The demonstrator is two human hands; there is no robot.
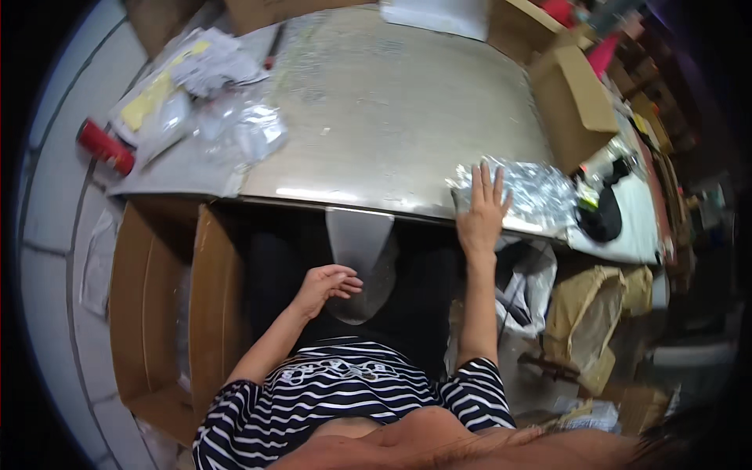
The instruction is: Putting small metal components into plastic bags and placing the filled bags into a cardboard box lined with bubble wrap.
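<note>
My right hand [483, 214] lies with its fingers stretched out on a pile of shiny clear plastic bags [533, 192] at the table's near right edge. Nothing shows in its grasp. Above my lap hangs my left hand [327, 288], fingers loosely bent and a little apart, with nothing visible in it. Close to it, a translucent plastic strip [359, 235] drops from the table edge down to my lap. The worktable [392, 117] has a smooth, greyish covering.
Papers [215, 66] and crumpled clear bags [235, 129] lie at the table's left. A red can [106, 147] is beyond them. An open cardboard box [157, 313] stands beside my left leg; another carton [576, 102] is at the right. A black item [601, 218] sits by the plastic bags.
</note>
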